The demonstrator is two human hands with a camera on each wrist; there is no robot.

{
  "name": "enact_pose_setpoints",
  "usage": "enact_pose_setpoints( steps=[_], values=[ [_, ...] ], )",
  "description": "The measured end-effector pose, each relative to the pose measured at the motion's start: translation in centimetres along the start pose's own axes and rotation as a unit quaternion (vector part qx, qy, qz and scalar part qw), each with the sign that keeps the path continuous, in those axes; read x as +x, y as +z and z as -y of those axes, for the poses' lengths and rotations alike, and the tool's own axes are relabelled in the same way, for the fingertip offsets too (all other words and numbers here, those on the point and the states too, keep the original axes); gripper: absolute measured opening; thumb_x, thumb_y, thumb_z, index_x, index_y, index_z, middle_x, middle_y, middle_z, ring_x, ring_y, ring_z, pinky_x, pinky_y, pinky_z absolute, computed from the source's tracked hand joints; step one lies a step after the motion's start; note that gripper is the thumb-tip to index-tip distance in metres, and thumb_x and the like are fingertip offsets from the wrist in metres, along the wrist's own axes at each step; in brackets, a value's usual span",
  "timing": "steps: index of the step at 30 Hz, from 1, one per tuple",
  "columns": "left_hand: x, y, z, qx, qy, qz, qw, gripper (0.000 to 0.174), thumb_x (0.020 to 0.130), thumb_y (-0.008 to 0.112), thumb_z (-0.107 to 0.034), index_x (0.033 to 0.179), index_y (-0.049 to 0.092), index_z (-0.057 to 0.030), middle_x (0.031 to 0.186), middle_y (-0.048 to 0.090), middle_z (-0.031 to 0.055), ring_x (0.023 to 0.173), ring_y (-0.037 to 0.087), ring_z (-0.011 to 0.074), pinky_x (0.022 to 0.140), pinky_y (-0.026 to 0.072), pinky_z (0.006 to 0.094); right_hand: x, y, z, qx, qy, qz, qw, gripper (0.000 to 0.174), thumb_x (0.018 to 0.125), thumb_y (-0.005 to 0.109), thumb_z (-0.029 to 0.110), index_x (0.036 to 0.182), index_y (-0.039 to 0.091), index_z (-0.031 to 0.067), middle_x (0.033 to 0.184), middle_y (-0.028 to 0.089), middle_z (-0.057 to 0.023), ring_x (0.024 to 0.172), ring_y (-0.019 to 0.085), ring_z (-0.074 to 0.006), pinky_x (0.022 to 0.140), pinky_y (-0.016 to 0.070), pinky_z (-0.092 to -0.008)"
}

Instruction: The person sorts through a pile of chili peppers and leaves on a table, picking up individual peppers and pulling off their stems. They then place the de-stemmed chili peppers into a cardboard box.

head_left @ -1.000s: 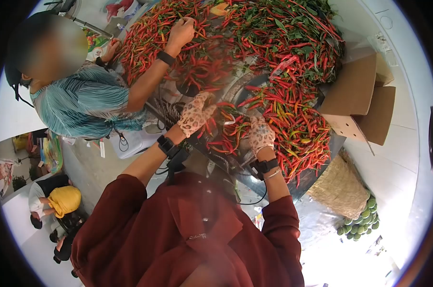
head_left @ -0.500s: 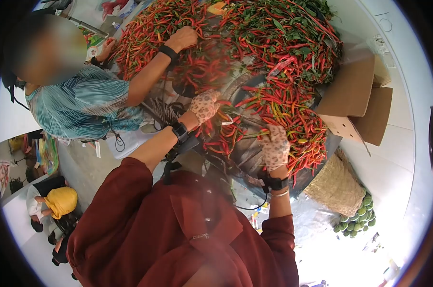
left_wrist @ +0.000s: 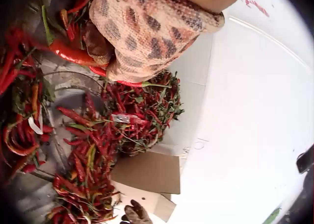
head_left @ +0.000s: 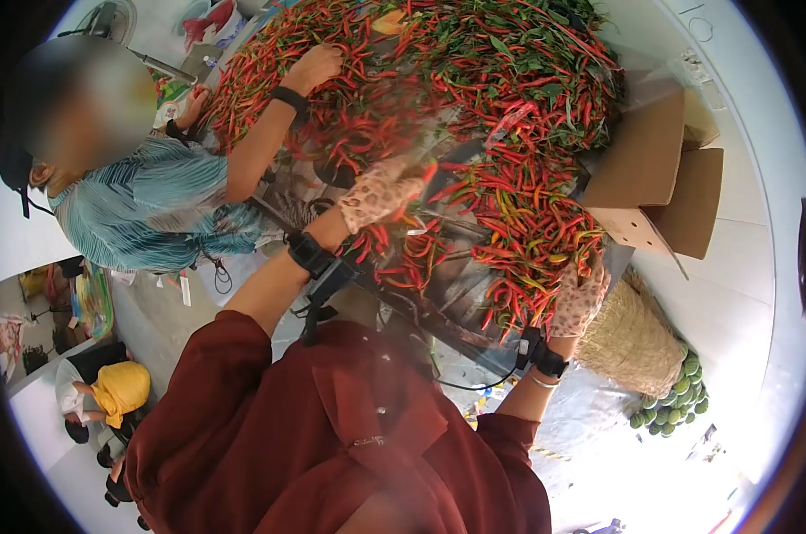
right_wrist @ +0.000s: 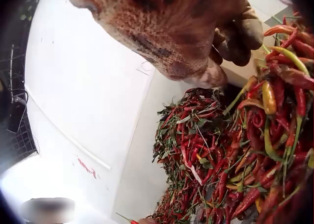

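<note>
My gloved left hand (head_left: 380, 198), in a leopard-spotted glove, is over the near middle of the table. Its fingers grip a shiny red chilli (left_wrist: 73, 54), and another red chilli (left_wrist: 128, 83) with a green stem sticks out under the glove. Beneath it lies a small group of red chillies (head_left: 412, 262). At the right edge of a heap of red and yellowish chillies (head_left: 541, 222), my gloved right hand (head_left: 581, 301) has its fingers apart. In the right wrist view, these dark-stained fingertips (right_wrist: 240, 50) bend loosely beside the heap, with nothing between them.
A leafy heap of chillies (head_left: 545, 76) covers the far right. An open cardboard box (head_left: 639, 182) stands right of it, above a woven sack (head_left: 634, 343) and green round produce (head_left: 674, 400). At left, another person (head_left: 145, 205) reaches into the far-left chillies (head_left: 260, 84).
My right hand has moved right, from the middle of the table to the heap's outer edge. The left hand has shifted slightly, and a red chilli now shows at its fingertips.
</note>
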State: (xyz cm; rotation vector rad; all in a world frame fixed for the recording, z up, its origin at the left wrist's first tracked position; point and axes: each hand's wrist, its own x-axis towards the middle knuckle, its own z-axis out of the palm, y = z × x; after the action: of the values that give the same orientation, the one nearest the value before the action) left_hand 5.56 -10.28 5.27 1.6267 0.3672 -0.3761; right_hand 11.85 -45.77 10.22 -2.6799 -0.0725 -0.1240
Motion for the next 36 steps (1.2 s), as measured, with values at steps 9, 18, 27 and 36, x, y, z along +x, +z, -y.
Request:
enact_pose_setpoints(
  steps=[9,18,27,36],
  values=[
    [1.6,12.7,-7.1,0.103,0.194,0.135,0.966,0.041,0.093,0.055,-0.028,0.127,0.052,-0.0058,0.126,0.055,0.0136,0.116,0.052,0.0266,0.098,0.0415,0.0339,-2.8,-0.3,-3.4,0.037,0.008,-0.008,0.999,0.040,0.084,0.061,0.015,0.122,0.056,0.0017,0.124,0.051,-0.0203,0.116,0.048,-0.0346,0.100,0.0377,-0.0425],
    [-2.7,3.6,5.7,0.328,0.136,-0.086,0.931,0.026,0.088,0.052,-0.004,0.114,0.055,-0.0027,0.098,0.058,0.0088,0.087,0.056,0.0167,0.073,0.0485,0.0274,-3.8,0.4,-1.9,0.133,0.014,-0.011,0.991,0.029,0.089,0.057,0.016,0.113,0.061,0.0008,0.112,0.061,-0.0157,0.100,0.058,-0.0298,0.088,0.0463,-0.0380],
    [-8.4,0.3,9.5,0.089,0.005,-0.117,0.989,0.054,0.089,0.055,-0.013,0.139,0.037,-0.0080,0.134,0.042,0.0175,0.124,0.042,0.0305,0.102,0.0374,0.0381,-6.1,10.2,5.5,0.098,-0.236,0.257,0.932,0.033,0.088,0.058,0.027,0.113,0.061,0.0067,0.111,0.063,-0.0152,0.103,0.059,-0.0329,0.090,0.0465,-0.0390],
    [-6.9,0.3,11.3,0.358,0.051,-0.177,0.915,0.055,0.086,0.056,-0.010,0.138,0.038,-0.0095,0.133,0.045,0.0185,0.120,0.045,0.0358,0.102,0.0372,0.0402,-6.5,12.1,6.7,0.003,-0.140,0.362,0.922,0.044,0.087,0.055,0.030,0.124,0.051,0.0065,0.119,0.057,-0.0202,0.108,0.056,-0.0356,0.090,0.0452,-0.0421]
  ],
)
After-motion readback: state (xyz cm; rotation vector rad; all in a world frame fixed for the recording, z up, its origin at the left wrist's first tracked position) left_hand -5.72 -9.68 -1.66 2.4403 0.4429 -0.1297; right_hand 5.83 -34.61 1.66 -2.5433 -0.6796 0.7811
